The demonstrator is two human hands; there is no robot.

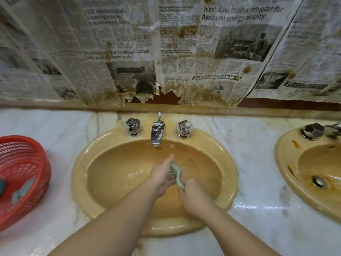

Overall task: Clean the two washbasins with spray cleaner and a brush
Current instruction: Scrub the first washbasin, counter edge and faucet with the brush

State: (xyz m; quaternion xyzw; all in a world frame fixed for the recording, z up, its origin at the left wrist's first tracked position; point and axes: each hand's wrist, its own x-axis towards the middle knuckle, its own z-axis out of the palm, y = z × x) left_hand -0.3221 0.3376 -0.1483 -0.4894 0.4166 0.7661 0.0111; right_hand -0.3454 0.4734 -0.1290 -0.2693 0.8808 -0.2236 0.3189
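Right hand point(191, 194) grips brush point(176, 174) handle for scrubbing; left hand point(162, 174) fingers straight, steadying head inside near washbasin point(88, 200), spout point(157, 133) at 12 o'clock.

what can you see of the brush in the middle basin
The brush is small, pale green and looks like plastic, with a slim handle and a broader head at its far end. It is held tilted over the bowl of the yellow-brown washbasin, below the chrome spout. The right hand grips the near end of the handle, while the left hand touches it near the head. The bristles cannot be made out clearly.
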